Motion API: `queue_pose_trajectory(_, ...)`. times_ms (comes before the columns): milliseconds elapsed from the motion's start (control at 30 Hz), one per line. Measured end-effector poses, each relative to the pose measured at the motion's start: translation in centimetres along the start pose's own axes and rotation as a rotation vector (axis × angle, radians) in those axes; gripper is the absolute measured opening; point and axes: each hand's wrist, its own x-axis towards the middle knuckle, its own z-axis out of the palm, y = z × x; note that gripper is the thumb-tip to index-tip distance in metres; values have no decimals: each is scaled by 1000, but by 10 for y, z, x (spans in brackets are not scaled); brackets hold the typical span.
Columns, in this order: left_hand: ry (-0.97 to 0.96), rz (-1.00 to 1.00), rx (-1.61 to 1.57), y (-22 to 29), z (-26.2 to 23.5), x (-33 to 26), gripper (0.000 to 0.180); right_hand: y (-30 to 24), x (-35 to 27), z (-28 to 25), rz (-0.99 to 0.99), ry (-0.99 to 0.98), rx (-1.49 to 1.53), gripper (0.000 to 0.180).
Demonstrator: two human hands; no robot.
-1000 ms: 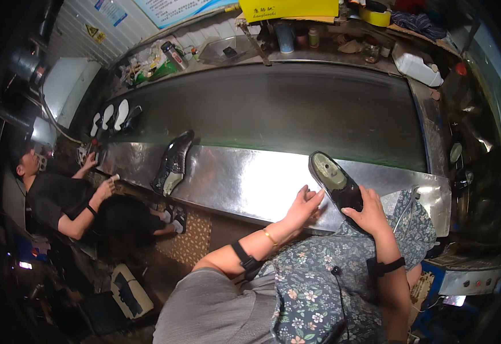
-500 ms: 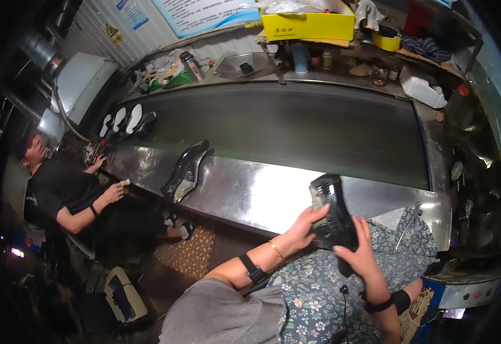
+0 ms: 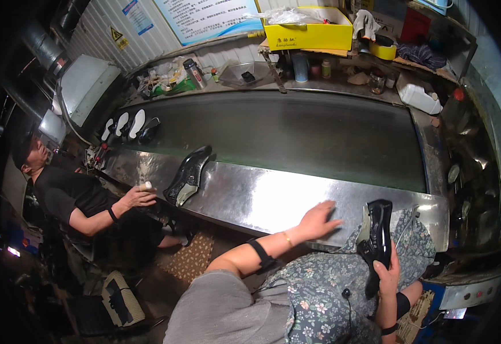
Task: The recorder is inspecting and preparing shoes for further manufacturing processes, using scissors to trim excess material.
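Note:
My right hand (image 3: 388, 268) grips a glossy black shoe (image 3: 381, 229), held upright over my floral apron (image 3: 319, 301). A pale greenish-grey patch shows along its left side. My left hand (image 3: 319, 221) holds nothing; its fingers are spread above the shiny metal ledge (image 3: 236, 192), apart from the shoe. Farther left on that ledge lies another glossy black shoe (image 3: 188, 175), with a similar pale patch at its near end.
Beyond the ledge runs a dark conveyor belt (image 3: 296, 137), carrying several black shoe parts with white soles (image 3: 137, 123) at its far left. A co-worker's hand (image 3: 138, 196) at left holds a small whitish object. A yellow box (image 3: 307, 37) and white jug (image 3: 418, 94) stand behind.
My left hand has let go of the shoe and moved over the ledge. My right hand has turned the shoe and shifted it right. The co-worker's hand has moved toward the ledge.

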Motion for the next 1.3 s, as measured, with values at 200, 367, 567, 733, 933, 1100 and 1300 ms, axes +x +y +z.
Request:
queue_pose_trajectory(200,103,36,309,-67,-8,-36,63,28,0,-3,80,76,-82,71)
queue_pose_trajectory(367,25,15,404,-54,-5,-39,63,28,3,-2,38,79,-232,70)
queue_pose_trajectory(567,-40,-7,392,-51,-10,-37,63,26,4,-1,37,70,-204,70)
queue_pose_trajectory(733,-55,-25,347,-50,-9,-37,62,23,4,1,64,87,-224,70)
queue_pose_trajectory(933,-38,-18,314,-49,-11,-36,63,24,5,1,90,99,-202,72)
queue_pose_trajectory(1100,78,72,514,-52,-8,-37,61,29,7,0,80,106,-239,74)
queue_pose_trajectory(1300,88,83,503,-54,-8,-37,60,23,8,4,132,102,-92,75)
